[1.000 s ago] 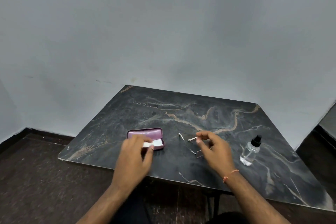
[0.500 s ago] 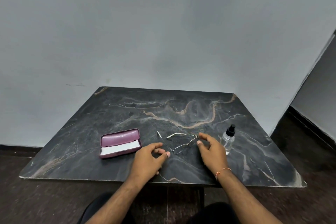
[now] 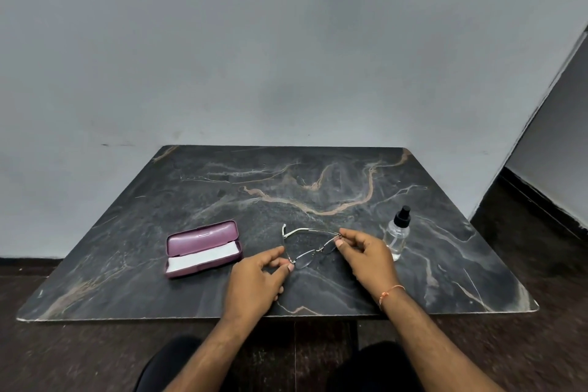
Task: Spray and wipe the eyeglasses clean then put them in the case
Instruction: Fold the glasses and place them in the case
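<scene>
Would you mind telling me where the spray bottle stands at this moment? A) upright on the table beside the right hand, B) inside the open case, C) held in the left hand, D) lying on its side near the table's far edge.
A: the spray bottle stands upright on the table, just beyond the right hand, which pinches the eyeglasses.

The glasses (image 3: 310, 248) are thin, with clear lenses and white-tipped arms opened out. They sit in the middle of the frame, low over the bench, pinched at each end by fingers. The case (image 3: 203, 248) is purple and lies open, left of the middle, with a white cloth (image 3: 203, 258) inside. The spray bottle (image 3: 397, 234) is clear with a black top. It stands upright, right of the middle.
</scene>
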A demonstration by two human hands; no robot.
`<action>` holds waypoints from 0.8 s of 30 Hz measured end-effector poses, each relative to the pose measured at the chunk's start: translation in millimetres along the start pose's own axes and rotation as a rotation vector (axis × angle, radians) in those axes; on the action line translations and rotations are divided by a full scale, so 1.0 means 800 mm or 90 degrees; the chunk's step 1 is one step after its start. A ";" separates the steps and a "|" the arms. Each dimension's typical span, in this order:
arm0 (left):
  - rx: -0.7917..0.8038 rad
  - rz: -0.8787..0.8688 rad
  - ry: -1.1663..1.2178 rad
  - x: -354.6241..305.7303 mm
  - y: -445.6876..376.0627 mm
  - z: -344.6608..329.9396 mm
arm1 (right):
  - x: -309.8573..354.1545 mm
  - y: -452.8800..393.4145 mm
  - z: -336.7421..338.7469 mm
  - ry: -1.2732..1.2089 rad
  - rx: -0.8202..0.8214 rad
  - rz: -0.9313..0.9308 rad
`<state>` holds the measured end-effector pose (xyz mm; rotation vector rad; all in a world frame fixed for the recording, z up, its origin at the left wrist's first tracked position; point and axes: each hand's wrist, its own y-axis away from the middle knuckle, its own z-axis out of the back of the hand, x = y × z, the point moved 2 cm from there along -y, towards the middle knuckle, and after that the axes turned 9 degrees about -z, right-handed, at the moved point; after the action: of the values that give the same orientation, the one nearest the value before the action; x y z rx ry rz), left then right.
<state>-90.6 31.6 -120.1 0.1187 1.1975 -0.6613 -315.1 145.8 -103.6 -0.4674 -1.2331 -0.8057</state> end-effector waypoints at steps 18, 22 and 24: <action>-0.059 0.001 0.074 0.004 0.009 0.011 | 0.016 0.020 0.018 -0.093 0.138 -0.078; -0.063 0.012 0.074 0.003 0.009 0.012 | 0.019 0.024 0.020 -0.096 0.155 -0.077; -0.063 0.016 0.073 0.004 0.008 0.012 | 0.020 0.026 0.021 -0.098 0.161 -0.077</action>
<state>-78.4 31.7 -120.8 0.0889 1.3357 -0.5785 -308.2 166.3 -81.3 -0.2546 -1.4962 -0.7126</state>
